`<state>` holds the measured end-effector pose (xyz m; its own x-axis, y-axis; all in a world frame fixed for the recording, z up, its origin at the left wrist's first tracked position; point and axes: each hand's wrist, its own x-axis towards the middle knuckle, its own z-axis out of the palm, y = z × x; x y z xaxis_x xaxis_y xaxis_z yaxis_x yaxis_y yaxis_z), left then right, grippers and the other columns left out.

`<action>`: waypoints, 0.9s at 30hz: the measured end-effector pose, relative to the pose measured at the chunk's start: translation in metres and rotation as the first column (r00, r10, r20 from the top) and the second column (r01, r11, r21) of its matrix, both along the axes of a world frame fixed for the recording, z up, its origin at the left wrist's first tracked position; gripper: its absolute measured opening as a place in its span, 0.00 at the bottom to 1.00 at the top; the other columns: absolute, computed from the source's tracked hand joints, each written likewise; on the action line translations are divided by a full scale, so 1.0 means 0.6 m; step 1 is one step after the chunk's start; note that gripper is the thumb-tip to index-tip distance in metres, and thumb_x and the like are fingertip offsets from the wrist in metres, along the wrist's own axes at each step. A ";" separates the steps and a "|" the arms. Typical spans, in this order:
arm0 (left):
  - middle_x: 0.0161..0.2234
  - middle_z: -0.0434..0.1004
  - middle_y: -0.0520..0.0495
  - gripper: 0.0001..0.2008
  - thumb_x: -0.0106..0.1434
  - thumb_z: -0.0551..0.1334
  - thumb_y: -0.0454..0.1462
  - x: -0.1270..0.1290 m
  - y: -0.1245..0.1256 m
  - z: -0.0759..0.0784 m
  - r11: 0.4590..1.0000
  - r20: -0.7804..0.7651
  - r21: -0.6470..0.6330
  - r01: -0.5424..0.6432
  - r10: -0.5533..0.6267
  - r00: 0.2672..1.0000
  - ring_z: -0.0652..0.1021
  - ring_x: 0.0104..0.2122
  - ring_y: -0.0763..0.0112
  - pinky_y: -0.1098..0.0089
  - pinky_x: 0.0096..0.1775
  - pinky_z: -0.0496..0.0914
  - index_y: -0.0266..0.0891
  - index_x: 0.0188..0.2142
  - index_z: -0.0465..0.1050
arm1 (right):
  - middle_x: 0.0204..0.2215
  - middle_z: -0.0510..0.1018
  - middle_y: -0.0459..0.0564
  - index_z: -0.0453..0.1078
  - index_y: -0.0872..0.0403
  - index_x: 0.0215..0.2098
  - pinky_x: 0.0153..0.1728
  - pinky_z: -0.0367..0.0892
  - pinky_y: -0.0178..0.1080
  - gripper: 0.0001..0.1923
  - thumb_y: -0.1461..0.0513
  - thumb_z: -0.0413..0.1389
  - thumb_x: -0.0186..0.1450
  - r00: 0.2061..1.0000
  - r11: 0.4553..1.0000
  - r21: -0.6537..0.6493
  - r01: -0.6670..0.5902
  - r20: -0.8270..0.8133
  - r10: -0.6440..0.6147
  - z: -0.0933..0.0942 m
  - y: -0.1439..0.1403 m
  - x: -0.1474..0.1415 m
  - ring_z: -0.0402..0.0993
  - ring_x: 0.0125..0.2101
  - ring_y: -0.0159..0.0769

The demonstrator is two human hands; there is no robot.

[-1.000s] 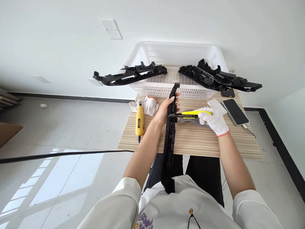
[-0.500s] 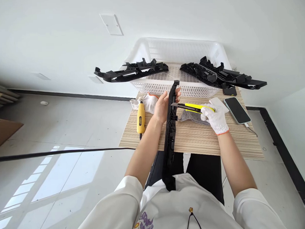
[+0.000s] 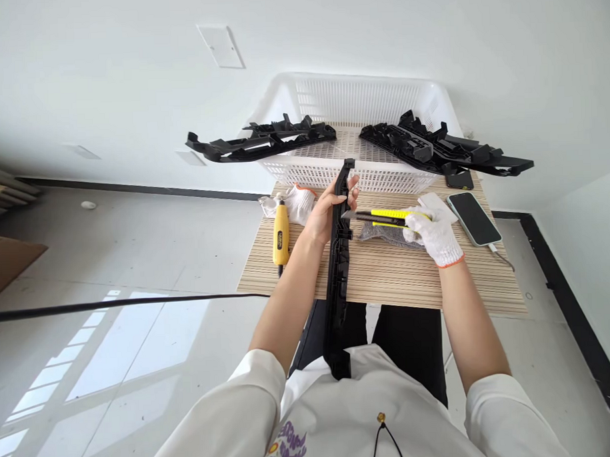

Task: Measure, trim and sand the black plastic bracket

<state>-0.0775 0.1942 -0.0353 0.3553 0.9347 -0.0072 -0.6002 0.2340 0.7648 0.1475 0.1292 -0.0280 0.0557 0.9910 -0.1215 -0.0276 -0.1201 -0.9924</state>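
Note:
My bare left hand (image 3: 325,211) grips a long black plastic trim piece (image 3: 339,267) near its upper end, thumb across the front and fingers behind. The piece runs down toward my body, its lower end against my shirt. In a white knit glove, my right hand (image 3: 433,232) is closed on a yellow utility knife (image 3: 390,217). Its blade points left and its tip meets the edge of the trim piece, just below my left thumb; whether it touches I cannot tell. Under the knife a grey cloth (image 3: 392,235) lies on the striped table (image 3: 387,279).
A white plastic basket (image 3: 370,85) stands at the back, with black trim pieces (image 3: 266,142) across its left and more black pieces (image 3: 432,147) on its right. A yellow power tool (image 3: 281,236) lies by a white glove (image 3: 300,205). At right is a phone (image 3: 473,219) with a cable.
The knife and my right hand have shifted slightly right and down. The upper end of the trim piece has tilted a little left, and my left thumb now lies across it.

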 end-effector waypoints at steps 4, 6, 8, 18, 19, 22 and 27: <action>0.59 0.74 0.49 0.28 0.52 0.57 0.30 0.000 -0.002 0.005 1.000 -0.038 -0.007 -0.028 0.028 0.999 0.78 0.51 0.69 0.74 0.46 0.73 0.44 0.53 0.73 | 0.15 0.69 0.42 0.74 0.55 0.28 0.17 0.58 0.31 0.16 0.53 0.69 0.49 0.998 1.000 -0.006 -0.010 -0.060 0.009 -0.001 0.001 -0.006 0.62 0.16 0.26; 0.55 0.76 0.47 0.28 0.53 0.57 0.31 -0.001 -0.001 0.005 1.000 -0.054 -0.010 -0.025 0.025 0.998 0.78 0.51 0.67 0.73 0.46 0.74 0.43 0.54 0.73 | 0.15 0.68 0.42 0.74 0.55 0.28 0.16 0.57 0.31 0.17 0.52 0.69 0.48 0.998 1.000 -0.012 -0.002 -0.058 0.002 -0.001 0.002 -0.008 0.62 0.15 0.26; 0.53 0.77 0.46 0.25 0.57 0.57 0.34 -0.001 0.001 0.004 1.000 -0.072 -0.018 -0.017 0.015 0.997 0.78 0.51 0.66 0.72 0.45 0.75 0.43 0.55 0.73 | 0.14 0.67 0.41 0.74 0.55 0.28 0.15 0.56 0.32 0.18 0.52 0.70 0.48 0.999 0.999 -0.035 -0.030 -0.040 0.028 -0.002 0.004 -0.009 0.61 0.15 0.26; 0.51 0.77 0.45 0.22 0.73 0.49 0.48 0.000 0.003 0.006 0.999 -0.072 -0.020 -0.044 0.042 0.997 0.79 0.51 0.62 0.69 0.41 0.77 0.43 0.52 0.76 | 0.16 0.67 0.40 0.73 0.55 0.27 0.16 0.60 0.31 0.15 0.54 0.68 0.49 0.996 0.999 -0.015 0.041 -0.080 -0.042 -0.010 0.002 -0.002 0.63 0.15 0.25; 0.51 0.77 0.45 0.22 0.73 0.48 0.48 0.000 0.002 0.007 0.999 -0.083 -0.022 -0.044 0.042 0.996 0.79 0.51 0.61 0.69 0.41 0.77 0.43 0.52 0.76 | 0.16 0.67 0.40 0.73 0.55 0.27 0.16 0.60 0.31 0.15 0.54 0.68 0.49 0.996 0.999 -0.017 0.037 -0.086 -0.038 -0.009 0.002 -0.003 0.63 0.15 0.25; 0.51 0.77 0.45 0.20 0.71 0.51 0.48 0.000 0.002 0.006 0.998 -0.088 -0.036 -0.044 0.041 0.995 0.79 0.52 0.61 0.68 0.43 0.77 0.44 0.52 0.76 | 0.17 0.68 0.41 0.73 0.54 0.27 0.16 0.59 0.31 0.15 0.54 0.68 0.50 0.996 1.000 -0.017 0.022 -0.084 -0.024 -0.010 0.004 -0.003 0.63 0.15 0.26; 0.52 0.77 0.46 0.19 0.66 0.56 0.42 -0.001 0.003 0.002 0.999 -0.013 -0.032 0.000 0.000 1.000 0.78 0.51 0.67 0.71 0.48 0.75 0.42 0.53 0.75 | 0.16 0.68 0.41 0.73 0.54 0.27 0.17 0.62 0.33 0.16 0.53 0.69 0.49 0.998 1.000 -0.023 0.000 -0.062 -0.001 -0.011 0.005 -0.003 0.63 0.16 0.26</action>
